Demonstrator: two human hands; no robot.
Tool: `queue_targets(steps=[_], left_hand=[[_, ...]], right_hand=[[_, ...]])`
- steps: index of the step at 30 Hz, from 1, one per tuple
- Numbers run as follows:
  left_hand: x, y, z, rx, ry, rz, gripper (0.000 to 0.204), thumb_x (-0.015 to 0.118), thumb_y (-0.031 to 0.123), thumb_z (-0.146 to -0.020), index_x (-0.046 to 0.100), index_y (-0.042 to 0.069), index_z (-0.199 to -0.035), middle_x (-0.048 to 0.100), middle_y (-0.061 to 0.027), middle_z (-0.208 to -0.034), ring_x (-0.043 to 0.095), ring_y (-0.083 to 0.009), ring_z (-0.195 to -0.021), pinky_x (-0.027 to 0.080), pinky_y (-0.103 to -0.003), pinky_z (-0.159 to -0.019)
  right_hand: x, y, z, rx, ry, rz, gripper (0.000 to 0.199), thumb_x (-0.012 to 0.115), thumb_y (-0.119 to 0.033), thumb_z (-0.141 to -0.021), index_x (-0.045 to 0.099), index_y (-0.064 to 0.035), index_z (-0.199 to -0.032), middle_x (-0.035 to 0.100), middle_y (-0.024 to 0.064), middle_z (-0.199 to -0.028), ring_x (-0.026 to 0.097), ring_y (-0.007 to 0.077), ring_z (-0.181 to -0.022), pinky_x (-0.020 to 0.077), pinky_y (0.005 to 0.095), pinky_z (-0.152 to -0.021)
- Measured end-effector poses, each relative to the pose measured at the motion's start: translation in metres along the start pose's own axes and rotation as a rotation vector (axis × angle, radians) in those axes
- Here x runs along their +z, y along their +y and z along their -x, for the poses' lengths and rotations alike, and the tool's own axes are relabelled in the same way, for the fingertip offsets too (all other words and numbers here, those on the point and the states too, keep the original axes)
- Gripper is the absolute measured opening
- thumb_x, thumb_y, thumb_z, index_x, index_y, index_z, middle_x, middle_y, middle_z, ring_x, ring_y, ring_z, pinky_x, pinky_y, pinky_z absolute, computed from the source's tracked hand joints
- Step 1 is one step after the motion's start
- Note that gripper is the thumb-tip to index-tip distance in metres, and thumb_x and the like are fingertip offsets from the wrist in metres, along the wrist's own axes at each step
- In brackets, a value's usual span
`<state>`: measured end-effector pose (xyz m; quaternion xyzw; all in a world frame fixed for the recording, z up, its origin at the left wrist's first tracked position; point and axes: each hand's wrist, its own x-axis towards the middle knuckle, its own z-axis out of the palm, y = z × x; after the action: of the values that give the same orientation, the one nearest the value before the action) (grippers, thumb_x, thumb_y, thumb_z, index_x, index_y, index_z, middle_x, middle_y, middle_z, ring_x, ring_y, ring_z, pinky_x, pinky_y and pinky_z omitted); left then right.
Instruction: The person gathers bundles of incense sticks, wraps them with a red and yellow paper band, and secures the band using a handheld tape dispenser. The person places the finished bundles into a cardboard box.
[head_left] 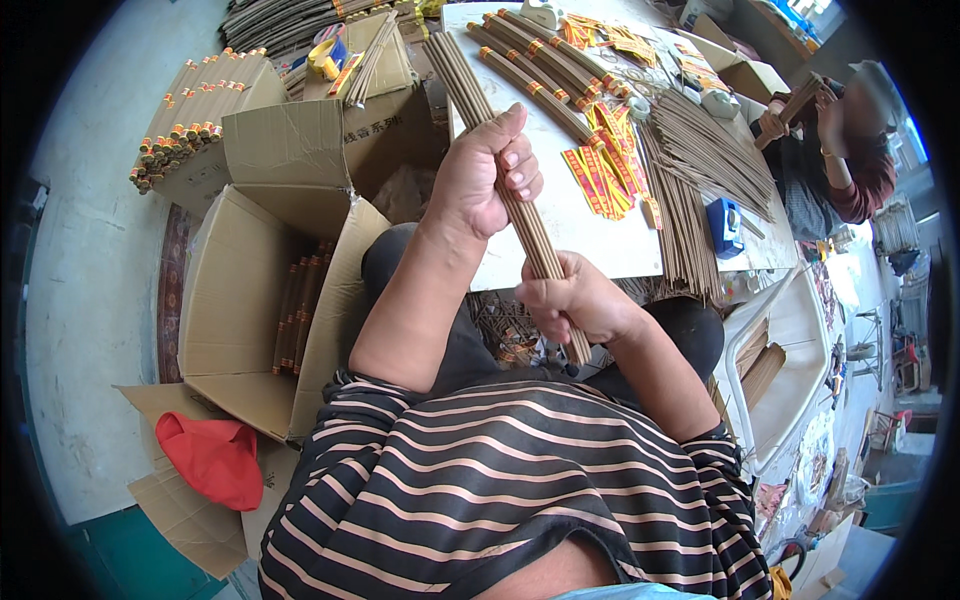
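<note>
A bundle of thin brown incense sticks (pixel 530 235) slants across my lap, in front of the table. My left hand (pixel 478 175) is closed round its upper middle, and the sticks' far ends reach up over the table edge. Lower down, my right hand (pixel 585 300) wraps round the near end, with the stick tips poking out below it. On the white table (pixel 520 262) lie red and yellow paper bands (pixel 608 175), banded incense bundles (pixel 530 75) and a spread of loose incense sticks (pixel 685 235). A small blue object (pixel 724 228) stands beside the loose sticks.
At left, an open cardboard box (pixel 230 290) holds banded bundles. More bundles (pixel 195 100) are stacked behind it. A red cloth (pixel 210 460) lies on a box flap. A white tub (pixel 790 390) stands at right. Across the table, another person (pixel 840 150) holds sticks.
</note>
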<state>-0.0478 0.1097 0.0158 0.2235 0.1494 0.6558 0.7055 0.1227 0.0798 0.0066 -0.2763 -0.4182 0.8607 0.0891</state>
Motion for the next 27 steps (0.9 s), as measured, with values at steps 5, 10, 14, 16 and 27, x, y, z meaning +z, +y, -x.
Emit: queue_targets(steps=[5,10,14,16,27], left_hand=[[0.014,-0.001,0.003,0.025,-0.082,-0.054,0.031,0.056,0.027,-0.089,0.044,0.014,-0.063,0.038,0.0044,-0.048,0.038,-0.0075,-0.039,0.032,-0.023,-0.040],[0.033,-0.014,0.006,0.084,0.171,-0.265,0.031,0.064,0.025,-0.083,0.044,0.014,-0.063,0.040,0.0032,-0.048,0.042,-0.0085,-0.040,0.034,-0.024,-0.039],[0.030,-0.006,0.005,0.036,0.065,-0.203,0.031,0.065,0.027,-0.083,0.045,0.014,-0.063,0.041,0.0024,-0.049,0.042,-0.0095,-0.040,0.035,-0.025,-0.039],[0.020,0.003,0.000,0.005,-0.028,-0.071,0.031,0.062,0.028,-0.086,0.045,0.013,-0.063,0.042,0.0030,-0.049,0.042,-0.0096,-0.040,0.036,-0.024,-0.041],[0.026,0.015,-0.007,0.011,0.008,-0.154,0.025,0.058,0.025,-0.088,0.046,0.013,-0.070,0.041,0.0048,-0.048,0.041,-0.0072,-0.040,0.034,-0.023,-0.041]], right_hand=[[-0.012,0.004,0.000,-0.008,-0.072,0.032,0.016,0.062,-0.006,-0.082,0.046,-0.0040,-0.081,0.045,0.0013,-0.052,0.043,0.0093,-0.038,0.0371,0.0226,-0.037],[-0.004,-0.004,-0.022,-0.356,0.235,0.370,0.020,0.063,-0.015,-0.082,0.047,-0.0034,-0.081,0.049,0.0008,-0.054,0.048,0.0090,-0.043,0.0404,0.0217,-0.042],[0.009,-0.015,-0.009,-0.208,0.178,0.283,0.018,0.062,-0.010,-0.082,0.046,-0.0066,-0.075,0.048,0.0016,-0.055,0.042,0.0079,-0.037,0.0346,0.0217,-0.036],[0.004,-0.008,-0.007,-0.097,-0.003,0.012,0.018,0.061,-0.010,-0.083,0.045,-0.0056,-0.076,0.046,0.0006,-0.053,0.041,0.0089,-0.036,0.0355,0.0228,-0.036],[0.011,-0.005,-0.007,-0.187,0.231,0.323,0.020,0.062,-0.013,-0.082,0.044,-0.0058,-0.079,0.047,0.0002,-0.054,0.043,0.0078,-0.038,0.0351,0.0215,-0.036]])
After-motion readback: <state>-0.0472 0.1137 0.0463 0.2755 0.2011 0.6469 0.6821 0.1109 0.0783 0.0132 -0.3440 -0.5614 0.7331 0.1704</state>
